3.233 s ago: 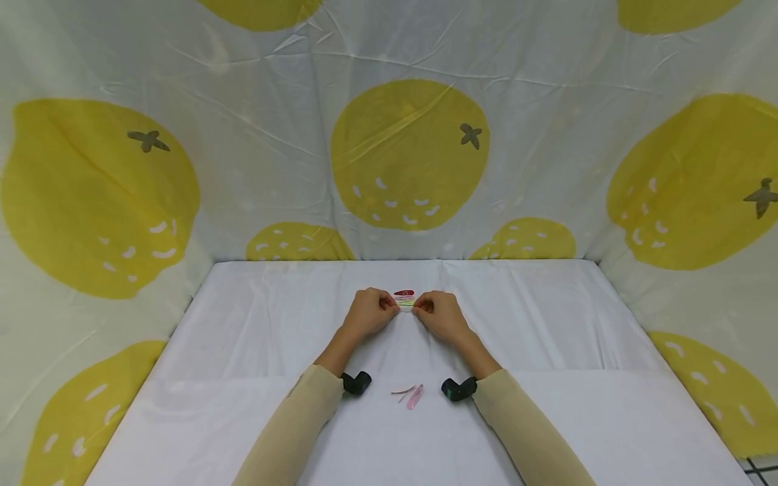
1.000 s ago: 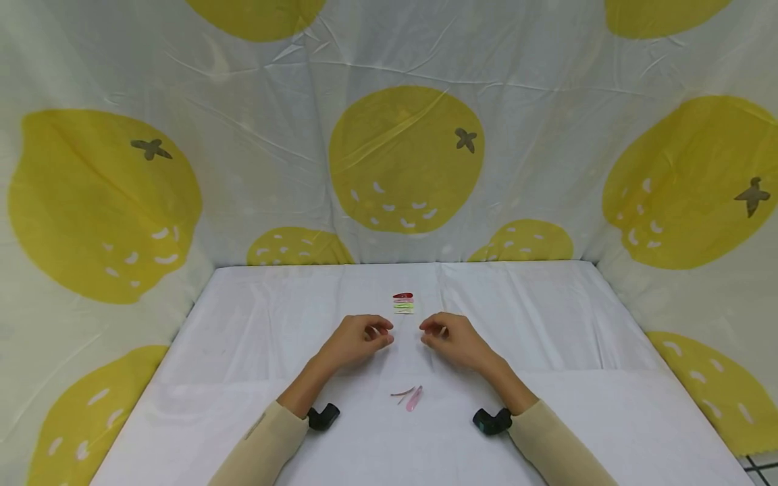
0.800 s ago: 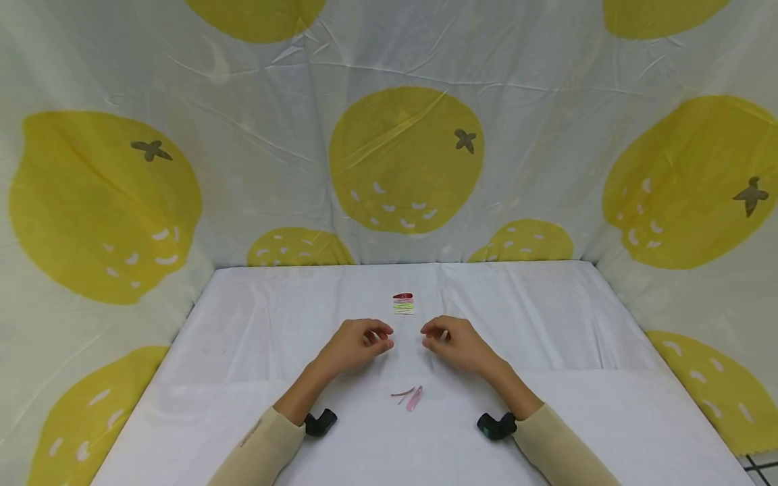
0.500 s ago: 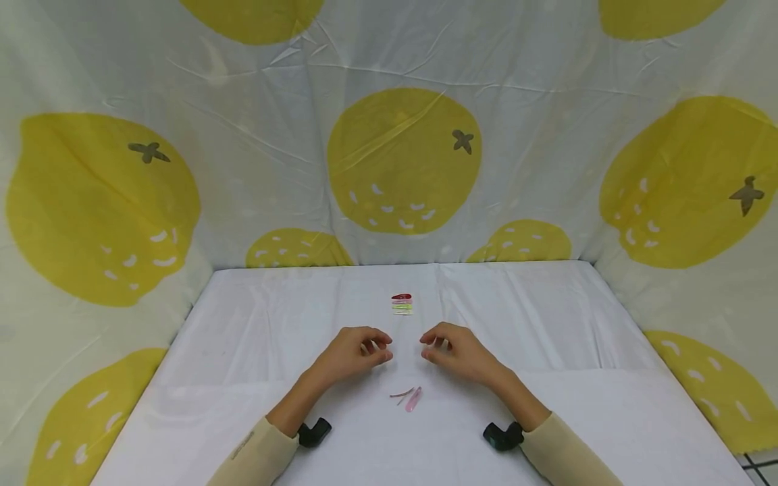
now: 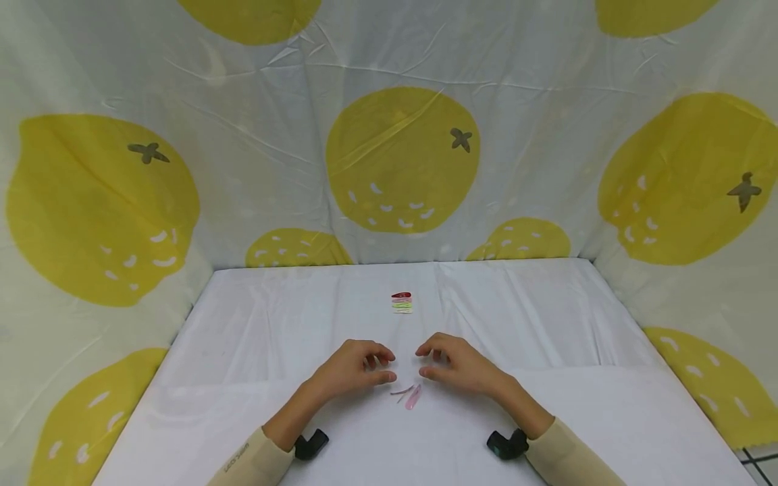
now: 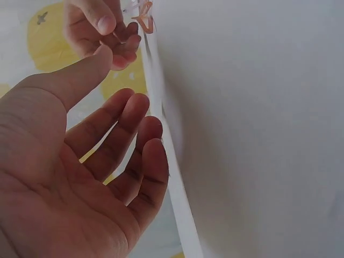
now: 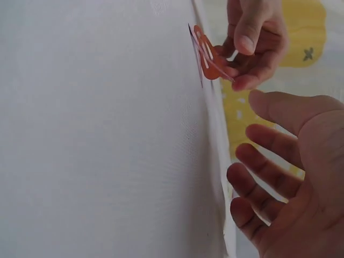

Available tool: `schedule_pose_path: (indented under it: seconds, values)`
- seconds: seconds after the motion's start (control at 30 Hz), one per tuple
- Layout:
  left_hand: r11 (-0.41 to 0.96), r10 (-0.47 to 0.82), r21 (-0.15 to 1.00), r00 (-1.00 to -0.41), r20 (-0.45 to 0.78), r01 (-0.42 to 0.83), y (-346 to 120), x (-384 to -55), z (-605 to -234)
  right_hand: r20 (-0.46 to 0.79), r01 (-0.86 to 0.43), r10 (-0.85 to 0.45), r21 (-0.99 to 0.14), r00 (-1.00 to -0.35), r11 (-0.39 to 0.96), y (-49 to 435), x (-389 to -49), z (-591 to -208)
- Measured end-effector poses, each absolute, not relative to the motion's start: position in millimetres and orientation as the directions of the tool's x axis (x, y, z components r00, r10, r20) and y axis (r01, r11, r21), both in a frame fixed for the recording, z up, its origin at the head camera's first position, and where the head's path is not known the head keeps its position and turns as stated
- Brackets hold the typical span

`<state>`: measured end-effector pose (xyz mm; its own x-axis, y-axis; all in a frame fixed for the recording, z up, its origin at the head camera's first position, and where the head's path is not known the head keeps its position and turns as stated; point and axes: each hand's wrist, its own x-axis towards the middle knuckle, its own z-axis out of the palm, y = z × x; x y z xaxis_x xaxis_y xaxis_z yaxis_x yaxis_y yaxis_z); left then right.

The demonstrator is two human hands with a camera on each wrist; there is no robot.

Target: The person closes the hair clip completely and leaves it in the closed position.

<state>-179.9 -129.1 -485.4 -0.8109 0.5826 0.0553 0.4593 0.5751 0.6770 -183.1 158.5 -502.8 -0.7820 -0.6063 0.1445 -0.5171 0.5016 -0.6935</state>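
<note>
We've got 3 small clips lying loose on the desk point(image 5: 565, 405), just nearer the body than the fingertips & roughly midway btwn both hands. The pink clip point(image 5: 413, 398) is the biggest: flat, long, rounded, leaning diag. In the R wrist view it looks orange w/ slots cut thru it; from the head cam we see it pale pink, so colour shifts btwn cams. Beside it: a brownish thin clip point(image 5: 402, 391), slightly bent, & a short thin piece point(image 5: 401, 398) set at an angle, too small for us to read well.

Farther up the desk we see a neat stack of rows, all lying crosswise: red clip point(image 5: 402, 295) on the far side, teardrop-ish & glossy, then pink strip point(image 5: 402, 300), yellow-green strip point(image 5: 402, 306), whitish strip point(image 5: 402, 311) nearest us. Rows sit v. close together.

Our L hand point(image 5: 352, 368) & R hand point(image 5: 463, 368) face each other just above the loose clips, a gap btwn them. Fingers on both: wide, thumb well apart from the rest, loosely curved. Desk cloth's white; backdrop point(image 5: 535, 155) has big yellow fruit prints.
</note>
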Motion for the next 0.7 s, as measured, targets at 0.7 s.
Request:
schedule_pose_path:
  seconds: [0.7]
  values:
    - [0.596, 0.619, 0.642, -0.785, 0.016, 0.483, -124, -164, -485, 0.106, -0.582, -0.69, -0.636, -0.716, 0.507, 154, -170, -509]
